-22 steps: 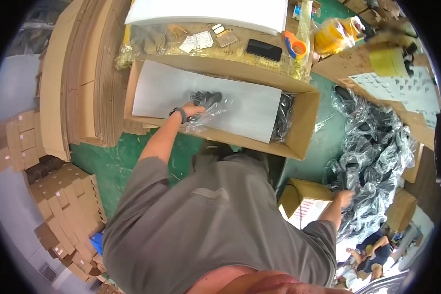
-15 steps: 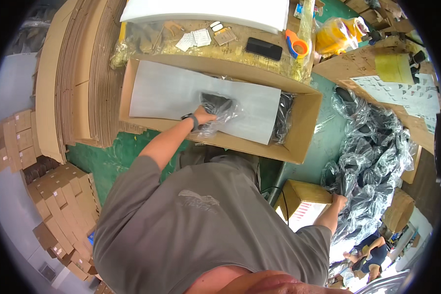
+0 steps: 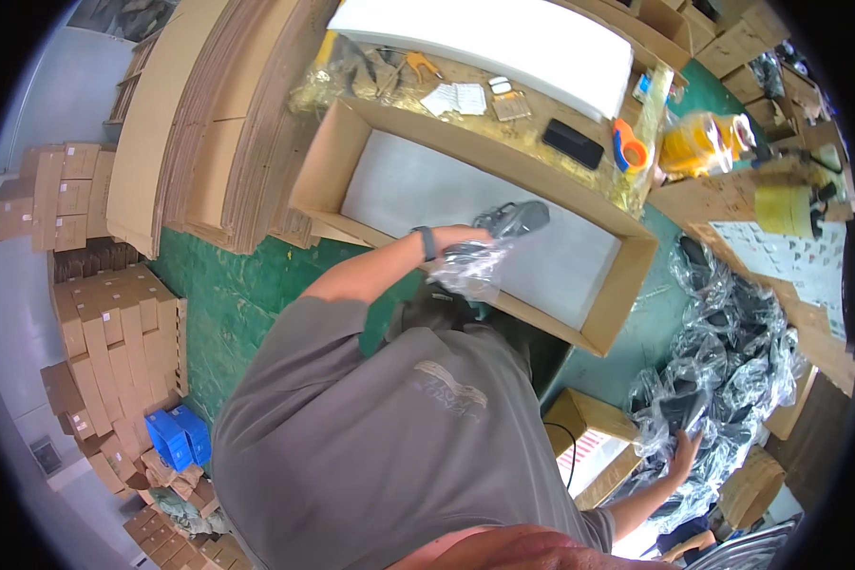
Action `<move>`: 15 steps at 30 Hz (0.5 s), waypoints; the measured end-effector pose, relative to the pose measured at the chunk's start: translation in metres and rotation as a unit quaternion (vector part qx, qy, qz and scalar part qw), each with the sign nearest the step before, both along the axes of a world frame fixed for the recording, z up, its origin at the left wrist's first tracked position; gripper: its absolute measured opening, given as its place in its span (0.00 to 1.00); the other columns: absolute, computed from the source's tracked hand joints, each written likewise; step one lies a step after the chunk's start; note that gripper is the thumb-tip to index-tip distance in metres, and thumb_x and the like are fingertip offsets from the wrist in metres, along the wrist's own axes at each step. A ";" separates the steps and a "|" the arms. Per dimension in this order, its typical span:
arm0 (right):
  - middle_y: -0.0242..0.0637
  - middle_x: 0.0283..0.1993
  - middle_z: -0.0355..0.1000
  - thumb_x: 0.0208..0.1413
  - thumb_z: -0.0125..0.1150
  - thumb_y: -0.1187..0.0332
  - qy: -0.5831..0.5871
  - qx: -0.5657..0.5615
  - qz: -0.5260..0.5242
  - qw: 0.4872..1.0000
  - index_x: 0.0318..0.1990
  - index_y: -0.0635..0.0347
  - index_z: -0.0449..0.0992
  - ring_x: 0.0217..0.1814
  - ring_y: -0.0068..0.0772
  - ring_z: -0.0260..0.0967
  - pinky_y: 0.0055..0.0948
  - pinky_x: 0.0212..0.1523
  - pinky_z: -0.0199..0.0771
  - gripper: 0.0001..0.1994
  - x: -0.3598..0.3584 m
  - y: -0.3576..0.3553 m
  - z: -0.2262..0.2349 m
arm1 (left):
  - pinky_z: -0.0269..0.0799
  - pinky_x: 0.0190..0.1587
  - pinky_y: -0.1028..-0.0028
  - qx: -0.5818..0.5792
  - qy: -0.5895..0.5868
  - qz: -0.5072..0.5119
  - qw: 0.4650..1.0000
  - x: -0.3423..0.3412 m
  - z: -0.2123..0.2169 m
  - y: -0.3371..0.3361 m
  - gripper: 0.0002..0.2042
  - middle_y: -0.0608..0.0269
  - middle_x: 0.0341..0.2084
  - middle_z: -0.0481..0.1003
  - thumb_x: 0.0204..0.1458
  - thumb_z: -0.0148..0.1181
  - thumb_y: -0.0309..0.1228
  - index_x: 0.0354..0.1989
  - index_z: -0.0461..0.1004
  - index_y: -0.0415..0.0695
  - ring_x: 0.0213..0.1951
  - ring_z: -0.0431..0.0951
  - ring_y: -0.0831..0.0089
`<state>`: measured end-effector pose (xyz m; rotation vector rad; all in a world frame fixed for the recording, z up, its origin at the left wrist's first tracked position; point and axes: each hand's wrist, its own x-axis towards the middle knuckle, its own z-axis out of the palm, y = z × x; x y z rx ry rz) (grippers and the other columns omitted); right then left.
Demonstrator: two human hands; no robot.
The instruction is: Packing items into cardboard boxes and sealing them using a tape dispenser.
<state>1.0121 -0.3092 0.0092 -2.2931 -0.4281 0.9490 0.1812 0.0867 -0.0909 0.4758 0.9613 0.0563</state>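
My left hand [image 3: 473, 237], with a dark band at its wrist, is closed on a dark shoe-shaped piece [image 3: 524, 218] in a clear plastic bag. I hold it over the near side of a long open cardboard box [image 3: 627, 294]. A pale grey sheet [image 3: 408, 180] lies inside the box, hiding what is beneath. Off to the right, my right hand [image 3: 686, 451] is at a dark bagged piece [image 3: 684, 410] on a heap of similar bagged pieces [image 3: 736, 332]. Its fingers are partly hidden, and I cannot tell whether they grip.
Beyond the box, a worktable holds a phone [image 3: 573, 143], an orange-and-blue tape dispenser [image 3: 629, 147], paper slips [image 3: 453, 99] and a white foam slab [image 3: 503, 47]. Flattened cartons [image 3: 228, 123] stand at left. A brown carton [image 3: 579, 423] sits before the heap. Blue bins [image 3: 178, 437] are lower left.
The grey sheet now lies lower and flatter, covering the bagged pieces that showed at the box's right end. My left hand moved the bagged piece rightward. My right hand reaches farther into the heap.
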 end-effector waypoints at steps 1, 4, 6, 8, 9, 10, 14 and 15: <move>0.48 0.71 0.63 0.59 0.61 0.74 0.110 0.064 -0.046 0.991 0.80 0.58 0.46 0.68 0.40 0.64 0.37 0.67 0.67 0.43 -0.076 0.054 0.020 | 0.78 0.48 0.66 0.035 0.023 0.021 0.999 -0.045 0.026 -0.003 0.26 0.61 0.43 0.82 0.54 0.68 0.49 0.53 0.79 0.42 0.41 0.82 0.69; 0.44 0.73 0.63 0.62 0.62 0.72 0.090 0.170 -0.082 0.978 0.78 0.61 0.51 0.66 0.41 0.66 0.37 0.67 0.66 0.39 -0.231 0.067 0.099 | 0.76 0.54 0.62 0.286 -0.009 -0.041 0.957 -0.124 0.072 0.006 0.31 0.57 0.49 0.81 0.49 0.75 0.45 0.59 0.76 0.42 0.48 0.82 0.66; 0.41 0.64 0.68 0.60 0.63 0.76 0.222 0.169 -0.002 0.960 0.70 0.64 0.64 0.63 0.37 0.67 0.37 0.61 0.70 0.30 -0.296 0.091 0.097 | 0.75 0.56 0.60 0.480 0.117 -0.195 0.847 -0.200 0.032 0.041 0.31 0.58 0.46 0.83 0.43 0.78 0.39 0.57 0.77 0.44 0.52 0.81 0.59; 0.27 0.26 0.66 0.56 0.66 0.74 0.120 -0.009 0.262 0.958 0.53 0.59 0.73 0.25 0.21 0.63 0.26 0.22 0.62 0.17 -0.300 0.091 0.030 | 0.68 0.65 0.60 0.513 0.328 -0.472 0.638 -0.190 0.079 0.094 0.23 0.66 0.43 0.83 0.42 0.74 0.38 0.50 0.79 0.51 0.53 0.79 0.62; 0.19 0.18 0.58 0.55 0.70 0.72 0.238 -0.052 0.182 0.953 0.50 0.54 0.73 0.16 0.16 0.54 0.23 0.15 0.49 0.17 -0.412 0.205 0.048 | 0.65 0.67 0.58 0.575 0.368 -0.507 0.527 -0.214 0.059 0.097 0.16 0.68 0.40 0.83 0.46 0.70 0.37 0.45 0.80 0.54 0.52 0.79 0.63; 0.18 0.18 0.58 0.56 0.71 0.70 0.241 -0.043 0.331 0.911 0.53 0.53 0.72 0.16 0.16 0.55 0.21 0.16 0.49 0.18 -0.457 0.248 0.023 | 0.62 0.69 0.56 0.638 0.376 -0.534 0.409 -0.227 0.022 0.102 0.08 0.71 0.38 0.83 0.50 0.66 0.36 0.39 0.81 0.56 0.50 0.78 0.64; 0.38 0.58 0.72 0.59 0.64 0.80 0.516 -0.110 0.317 0.788 0.73 0.55 0.57 0.61 0.37 0.71 0.39 0.61 0.73 0.35 -0.674 0.392 -0.054 | 0.49 0.75 0.47 0.674 0.234 -0.655 0.247 -0.285 -0.093 0.120 0.09 0.70 0.37 0.82 0.55 0.56 0.36 0.33 0.85 0.59 0.54 0.76 0.67; 0.38 0.61 0.70 0.57 0.64 0.83 0.513 -0.091 0.295 0.801 0.73 0.56 0.57 0.62 0.39 0.70 0.39 0.61 0.73 0.37 -0.709 0.394 -0.111 | 0.47 0.76 0.46 0.687 0.207 -0.648 0.256 -0.287 -0.098 0.135 0.09 0.69 0.39 0.82 0.54 0.56 0.36 0.34 0.85 0.58 0.56 0.76 0.66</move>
